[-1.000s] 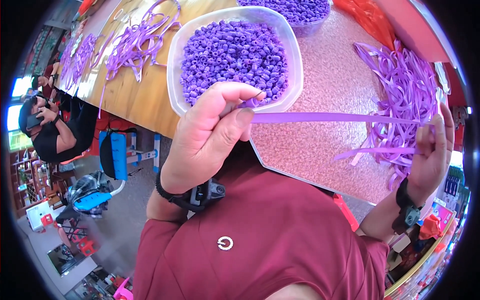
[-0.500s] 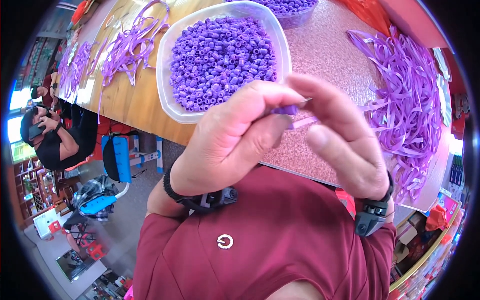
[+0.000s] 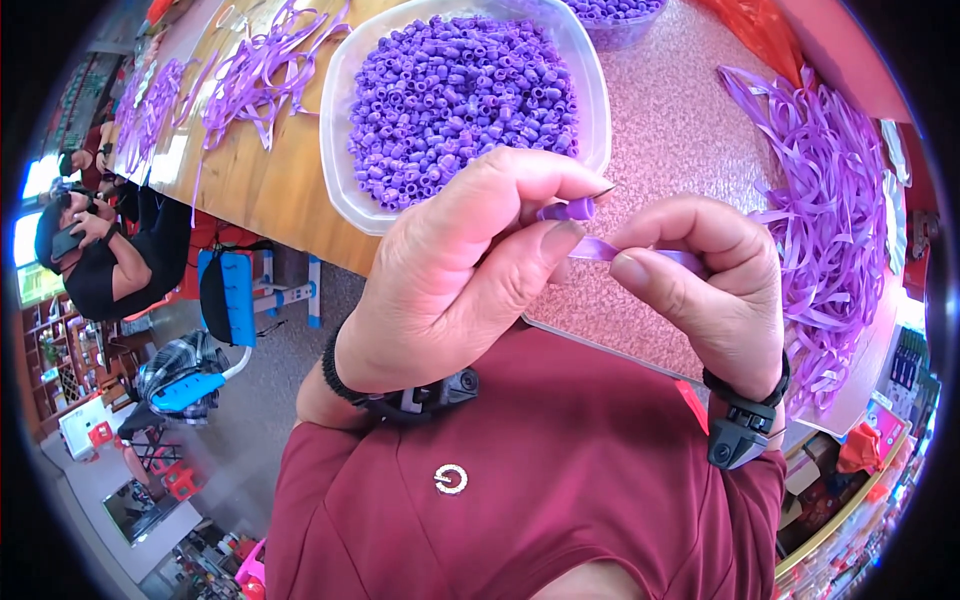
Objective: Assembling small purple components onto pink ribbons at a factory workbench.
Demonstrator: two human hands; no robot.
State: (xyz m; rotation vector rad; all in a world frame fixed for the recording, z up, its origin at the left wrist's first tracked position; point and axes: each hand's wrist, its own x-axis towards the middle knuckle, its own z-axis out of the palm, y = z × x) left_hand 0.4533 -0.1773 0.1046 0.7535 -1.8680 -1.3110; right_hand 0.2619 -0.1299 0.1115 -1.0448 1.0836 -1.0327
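Observation:
My left hand (image 3: pixel 470 275) is closed, pinching a small purple plastic bead (image 3: pixel 570 210) between its fingers, in front of the bin. The bead is a short hollow tube and lies sideways. A purple satin ribbon (image 3: pixel 592 248) runs from under the left thumb across to my right hand (image 3: pixel 712 290). There the right thumb and index finger are closed on it, and the ribbon shows again behind them. How the ribbon and the bead meet is hidden by the left fingers. Just beyond the left hand stands a clear plastic bin (image 3: pixel 340 170) full of purple beads (image 3: pixel 450 100).
A big heap of purple ribbons (image 3: pixel 825 230) covers the table's right side. More ribbons (image 3: pixel 265 75) lie at the far left on the wooden table (image 3: pixel 285 185). A second bead container (image 3: pixel 625 30) stands behind the bin. Another person (image 3: pixel 110 240) sits at the left, near a blue chair (image 3: pixel 230 300).
My right hand has come down from beside the bead and now pinches the ribbon, drawn out to the right. The left hand keeps its pinch; the view has shifted slightly.

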